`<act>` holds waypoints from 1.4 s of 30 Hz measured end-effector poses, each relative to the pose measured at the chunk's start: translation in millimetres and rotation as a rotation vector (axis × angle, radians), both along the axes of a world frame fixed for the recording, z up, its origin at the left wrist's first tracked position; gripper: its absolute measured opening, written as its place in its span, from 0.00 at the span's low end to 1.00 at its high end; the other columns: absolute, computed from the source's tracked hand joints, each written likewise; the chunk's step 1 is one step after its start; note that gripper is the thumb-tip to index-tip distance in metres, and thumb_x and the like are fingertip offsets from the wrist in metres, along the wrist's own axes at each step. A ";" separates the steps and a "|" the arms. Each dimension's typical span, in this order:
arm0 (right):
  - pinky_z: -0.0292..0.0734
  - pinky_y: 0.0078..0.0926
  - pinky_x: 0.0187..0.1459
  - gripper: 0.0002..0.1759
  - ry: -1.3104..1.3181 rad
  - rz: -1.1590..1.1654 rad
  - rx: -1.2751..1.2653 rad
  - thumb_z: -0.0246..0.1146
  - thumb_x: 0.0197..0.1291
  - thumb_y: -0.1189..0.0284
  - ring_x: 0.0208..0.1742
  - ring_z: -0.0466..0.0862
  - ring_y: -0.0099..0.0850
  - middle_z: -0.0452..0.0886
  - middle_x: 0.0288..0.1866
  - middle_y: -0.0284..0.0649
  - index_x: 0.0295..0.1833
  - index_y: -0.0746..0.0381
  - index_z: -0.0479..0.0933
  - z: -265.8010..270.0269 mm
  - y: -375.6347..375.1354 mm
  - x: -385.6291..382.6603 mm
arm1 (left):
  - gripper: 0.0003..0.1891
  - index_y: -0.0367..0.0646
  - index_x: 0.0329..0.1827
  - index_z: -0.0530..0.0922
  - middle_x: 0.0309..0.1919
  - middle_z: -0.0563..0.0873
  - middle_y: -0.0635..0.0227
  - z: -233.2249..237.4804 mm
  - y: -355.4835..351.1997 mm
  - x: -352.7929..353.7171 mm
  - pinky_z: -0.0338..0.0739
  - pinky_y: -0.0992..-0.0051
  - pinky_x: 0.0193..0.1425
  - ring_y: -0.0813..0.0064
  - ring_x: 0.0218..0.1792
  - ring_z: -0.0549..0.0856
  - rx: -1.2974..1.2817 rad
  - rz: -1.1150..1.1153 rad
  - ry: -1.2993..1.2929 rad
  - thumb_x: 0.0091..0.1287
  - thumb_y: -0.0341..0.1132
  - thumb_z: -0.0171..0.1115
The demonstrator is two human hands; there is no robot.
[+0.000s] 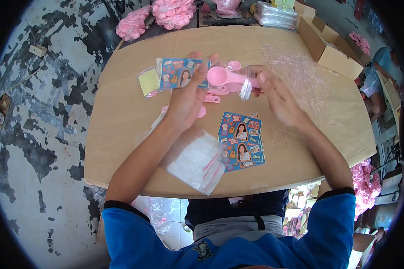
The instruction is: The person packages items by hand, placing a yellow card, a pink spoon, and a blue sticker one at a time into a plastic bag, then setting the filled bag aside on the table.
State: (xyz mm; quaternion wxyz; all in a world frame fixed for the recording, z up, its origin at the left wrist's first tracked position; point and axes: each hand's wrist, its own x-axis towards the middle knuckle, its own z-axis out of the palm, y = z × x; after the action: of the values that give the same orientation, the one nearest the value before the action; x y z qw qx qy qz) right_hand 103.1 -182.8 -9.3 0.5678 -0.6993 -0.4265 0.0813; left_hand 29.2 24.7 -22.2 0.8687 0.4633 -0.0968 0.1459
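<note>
My left hand (188, 98) is closed on a clear plastic bag with a blue sticker sheet (175, 74) inside. In my right hand (280, 98) is a pink measuring spoon set (218, 76) with a clear wrap around its handles, its bowl close to the bag's right edge. More pink spoons (212, 98) lie on the table beneath my hands, partly hidden. A packed bag with a yellow card (149, 82) lies to the left. Nearer me are a pile of clear zip bags (191, 157), partly under my left forearm, and a stack of blue sticker sheets (241, 139).
Thin clear strips (296, 76) are scattered over the right of the brown-covered table (300, 166). An open cardboard box (330, 45) stands at the back right. Pink bundles (173, 12) and stacked clear packets (276, 15) sit beyond the far edge. Another person (384, 65) is at the right.
</note>
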 end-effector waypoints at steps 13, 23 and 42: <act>0.69 0.20 0.34 0.09 -0.412 -0.339 0.114 0.54 0.71 0.68 0.33 0.72 0.20 0.75 0.32 0.35 0.46 0.64 0.70 32.8 -33.3 18.0 | 0.30 0.39 0.66 0.61 0.61 0.74 0.53 -1.3 -2.2 1.9 0.66 0.64 0.72 0.62 0.63 0.74 -0.060 -0.013 0.136 0.74 0.55 0.49; 0.66 0.14 0.32 0.11 -0.454 -0.179 -0.168 0.57 0.70 0.69 0.29 0.71 0.13 0.72 0.26 0.27 0.37 0.65 0.76 123.5 -44.9 24.0 | 0.36 0.31 0.69 0.57 0.65 0.68 0.45 -3.5 12.3 10.2 0.59 0.66 0.76 0.59 0.70 0.68 0.305 0.164 0.051 0.71 0.54 0.52; 0.74 0.19 0.38 0.15 -0.112 0.133 0.036 0.64 0.64 0.68 0.31 0.78 0.19 0.82 0.32 0.35 0.50 0.66 0.79 61.2 41.7 34.2 | 0.25 0.33 0.69 0.62 0.63 0.75 0.52 8.7 -35.4 -27.1 0.73 0.65 0.67 0.62 0.63 0.77 0.319 -0.396 0.096 0.72 0.33 0.55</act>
State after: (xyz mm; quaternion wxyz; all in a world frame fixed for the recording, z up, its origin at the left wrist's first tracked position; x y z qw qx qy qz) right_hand 137.3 -141.1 51.9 0.5490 -0.6625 -0.5044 0.0717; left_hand 2.1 -10.7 -13.4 0.7997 0.5731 -0.1661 -0.0665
